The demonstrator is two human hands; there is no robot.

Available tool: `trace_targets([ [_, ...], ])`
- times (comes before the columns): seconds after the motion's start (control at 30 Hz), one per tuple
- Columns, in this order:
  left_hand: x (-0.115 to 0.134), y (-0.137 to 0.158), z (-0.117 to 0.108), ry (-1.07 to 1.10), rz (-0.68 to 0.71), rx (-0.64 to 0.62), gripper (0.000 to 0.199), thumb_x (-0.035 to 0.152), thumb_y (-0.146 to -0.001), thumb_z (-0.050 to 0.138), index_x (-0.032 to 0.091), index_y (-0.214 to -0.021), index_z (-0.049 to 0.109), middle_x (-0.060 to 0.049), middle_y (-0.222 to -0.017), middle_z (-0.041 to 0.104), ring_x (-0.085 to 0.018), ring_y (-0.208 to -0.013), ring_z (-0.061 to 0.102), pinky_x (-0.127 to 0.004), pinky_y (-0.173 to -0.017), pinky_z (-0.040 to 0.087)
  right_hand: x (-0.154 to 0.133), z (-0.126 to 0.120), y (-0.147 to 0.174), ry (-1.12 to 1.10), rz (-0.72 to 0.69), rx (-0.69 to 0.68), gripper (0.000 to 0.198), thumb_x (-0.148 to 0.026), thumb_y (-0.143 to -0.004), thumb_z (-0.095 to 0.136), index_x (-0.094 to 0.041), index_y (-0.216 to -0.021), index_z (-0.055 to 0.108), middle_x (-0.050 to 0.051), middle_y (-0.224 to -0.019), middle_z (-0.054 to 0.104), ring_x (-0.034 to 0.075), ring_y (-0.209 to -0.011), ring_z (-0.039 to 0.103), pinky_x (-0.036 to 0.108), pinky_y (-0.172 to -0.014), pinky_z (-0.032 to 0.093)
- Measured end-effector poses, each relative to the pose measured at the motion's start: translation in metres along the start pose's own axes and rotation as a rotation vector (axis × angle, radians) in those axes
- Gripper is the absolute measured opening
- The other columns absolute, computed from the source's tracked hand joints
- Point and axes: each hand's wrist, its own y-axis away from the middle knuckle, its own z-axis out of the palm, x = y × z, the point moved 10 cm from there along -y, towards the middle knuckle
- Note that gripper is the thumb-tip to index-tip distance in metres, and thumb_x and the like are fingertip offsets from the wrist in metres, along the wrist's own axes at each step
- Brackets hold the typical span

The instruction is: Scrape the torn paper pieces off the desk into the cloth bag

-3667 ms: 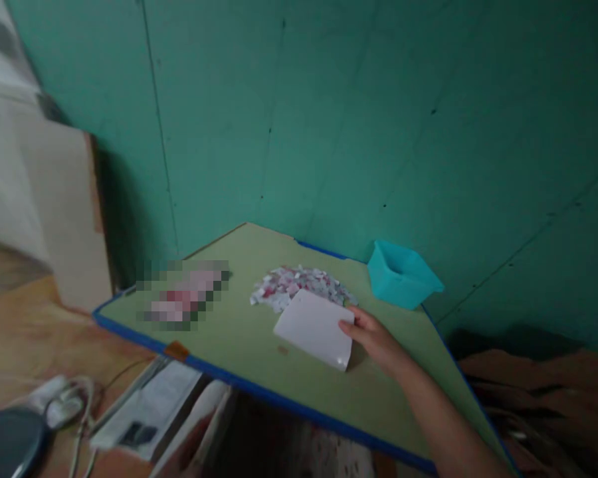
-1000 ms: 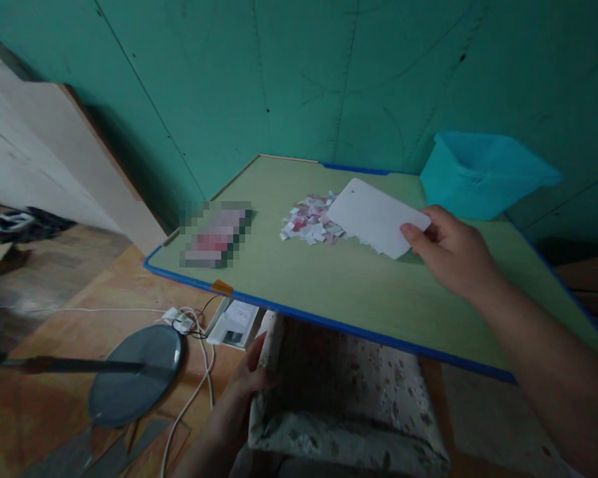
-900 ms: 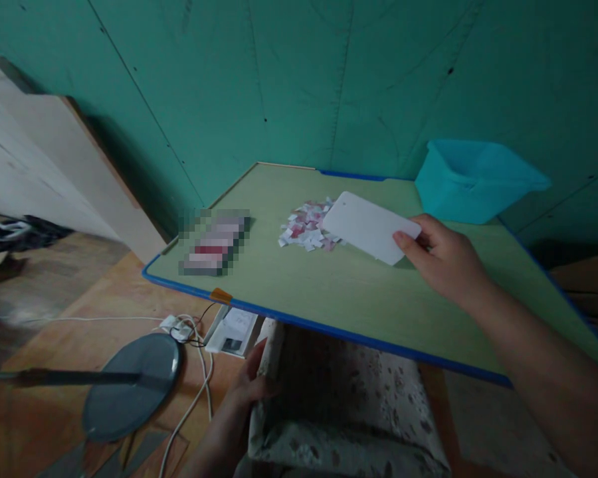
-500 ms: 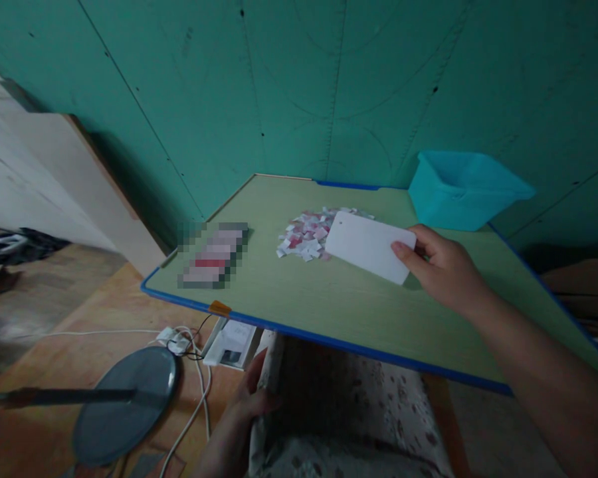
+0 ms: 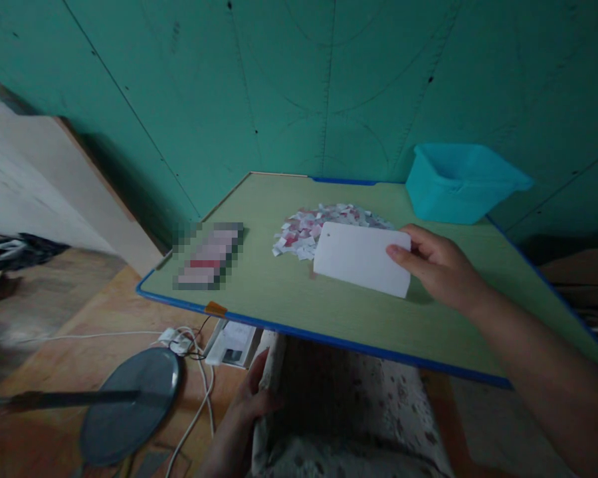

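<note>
Held in my right hand (image 5: 436,265) is a white rectangular card (image 5: 361,259) with rounded corners and a small hole in one corner. My thumb lies on its face, with the fingers behind. The card is tilted just above the table, in front of a pile of white and pink paper scraps (image 5: 299,232), and hides part of it. Below the table's front edge, my left hand (image 5: 254,398) grips the side of a white cloth-like holder with a dark speckled pattern (image 5: 398,398). Its inside is dark, and I cannot make out what it holds.
The pale green table (image 5: 259,285) has a blue edge and stands against a green wall. A turquoise bin (image 5: 451,192) sits at its back right, and a pixelated flat object (image 5: 209,255) lies left. On the floor are a round grey base (image 5: 132,405), cables and an open box (image 5: 234,344).
My right hand has drawn the card slightly nearer and lower, uncovering more of the scraps behind it. My left hand keeps its grip on the speckled holder. The view has shifted a little.
</note>
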Motion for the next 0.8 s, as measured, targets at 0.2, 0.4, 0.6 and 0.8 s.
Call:
trace_targets([
  [0.2,0.006,-0.004,-0.005,-0.041,0.056,0.027,0.044,-0.003,-0.033,0.064,0.029,-0.061,0.073,0.013,-0.058,0.071,-0.006,-0.050,0.060,-0.009,-0.048,0.043,-0.005,0.001,0.002,-0.185,0.024,-0.005,0.023,-0.043,-0.077,0.053,-0.022,-0.075,0.047,-0.002,-0.062,0.044,0.011,-0.056,0.043,0.024,-0.048,0.032],
  [0.4,0.011,-0.010,-0.016,-0.098,0.140,0.054,0.046,-0.003,-0.032,0.063,0.030,-0.062,0.073,0.013,-0.062,0.072,-0.009,-0.058,0.064,-0.011,-0.053,0.047,0.000,0.016,0.000,-0.136,0.041,-0.100,0.023,-0.043,-0.077,0.053,-0.020,-0.077,0.050,0.000,-0.065,0.051,0.012,-0.059,0.048,0.024,-0.049,0.036],
  [0.6,0.005,-0.002,-0.012,-0.044,0.055,0.043,0.045,-0.003,-0.037,0.066,0.031,-0.065,0.073,0.015,-0.065,0.072,-0.006,-0.061,0.064,-0.007,-0.059,0.045,0.001,0.014,0.000,-0.092,0.040,-0.085,0.022,-0.043,-0.078,0.052,-0.021,-0.078,0.051,0.000,-0.066,0.054,0.013,-0.060,0.050,0.024,-0.049,0.037],
  [0.8,0.008,-0.001,-0.010,-0.197,0.068,-0.002,0.051,0.004,-0.040,0.064,0.026,-0.086,0.071,0.006,-0.063,0.072,-0.017,-0.064,0.066,-0.020,-0.056,0.049,0.006,0.008,-0.003,-0.017,0.020,-0.042,0.025,-0.045,-0.079,0.050,-0.021,-0.073,0.048,0.000,-0.063,0.050,0.012,-0.057,0.046,0.024,-0.047,0.032],
])
